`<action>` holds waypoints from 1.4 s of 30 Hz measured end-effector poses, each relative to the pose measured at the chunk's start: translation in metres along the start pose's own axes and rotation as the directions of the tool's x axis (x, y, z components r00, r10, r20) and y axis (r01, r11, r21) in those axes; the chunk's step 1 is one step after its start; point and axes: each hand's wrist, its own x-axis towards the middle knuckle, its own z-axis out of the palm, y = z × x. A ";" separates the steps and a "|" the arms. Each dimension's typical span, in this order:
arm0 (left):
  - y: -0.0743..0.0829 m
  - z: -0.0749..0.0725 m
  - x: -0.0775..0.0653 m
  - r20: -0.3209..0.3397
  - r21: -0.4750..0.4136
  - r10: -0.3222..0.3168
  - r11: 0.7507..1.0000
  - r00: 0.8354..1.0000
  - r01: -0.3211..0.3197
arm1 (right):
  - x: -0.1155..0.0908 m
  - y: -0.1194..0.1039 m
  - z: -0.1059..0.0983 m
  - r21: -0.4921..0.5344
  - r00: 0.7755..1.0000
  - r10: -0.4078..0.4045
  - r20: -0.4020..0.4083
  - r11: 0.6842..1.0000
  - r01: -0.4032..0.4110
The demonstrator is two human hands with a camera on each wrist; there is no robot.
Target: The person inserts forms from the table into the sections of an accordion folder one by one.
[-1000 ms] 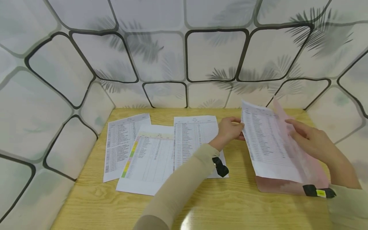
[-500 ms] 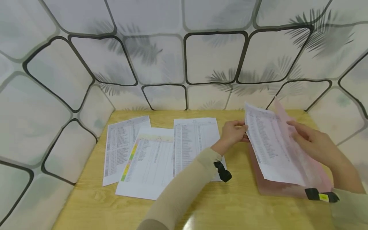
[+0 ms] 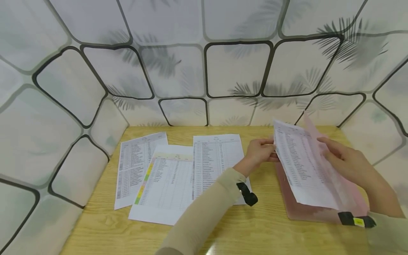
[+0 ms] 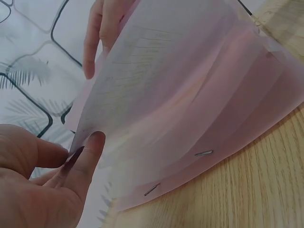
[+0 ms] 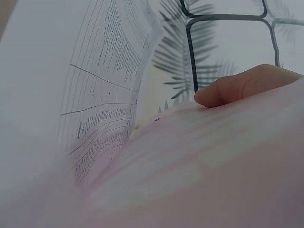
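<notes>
A printed sheet [image 3: 296, 159] with a long table of text stands raised at the right of the desk. My left hand [image 3: 259, 154] pinches its left edge; in the left wrist view the thumb and fingertips [image 4: 96, 140] meet at that edge. Behind and right of the sheet is a pink folder [image 3: 285, 198], its lower part lying on the desk. My right hand [image 3: 352, 163] grips the folder's raised pink cover [image 3: 310, 127], a finger [image 5: 213, 95] bent over the top edge. Two staples [image 4: 204, 153] show near the folder's edge in the left wrist view.
Three printed sheets lie on the wooden desk [image 3: 105, 233]: a left sheet [image 3: 134, 170], a middle sheet [image 3: 165, 187] with a yellow and green strip, and a right sheet [image 3: 215, 159]. Patterned wall panels [image 3: 178, 71] close off the back and left.
My left hand has shifted slightly right with the edge of the printed sheet, and more of the folder's left edge shows. My right hand keeps its grip on the cover.
</notes>
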 end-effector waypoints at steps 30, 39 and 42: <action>-0.008 0.022 -0.002 0.060 0.126 0.018 0.992 0.998 -0.025 | 0.002 -0.005 0.000 0.007 1.000 -0.003 -0.007 1.000 0.003; -0.010 0.033 -0.002 0.075 0.170 0.035 0.984 0.997 -0.047 | 0.001 -0.006 0.000 0.003 1.000 -0.012 -0.017 1.000 0.013; -0.010 0.035 -0.002 0.077 0.161 0.033 0.986 0.997 -0.045 | 0.001 -0.008 0.000 0.008 1.000 -0.013 -0.014 1.000 0.013</action>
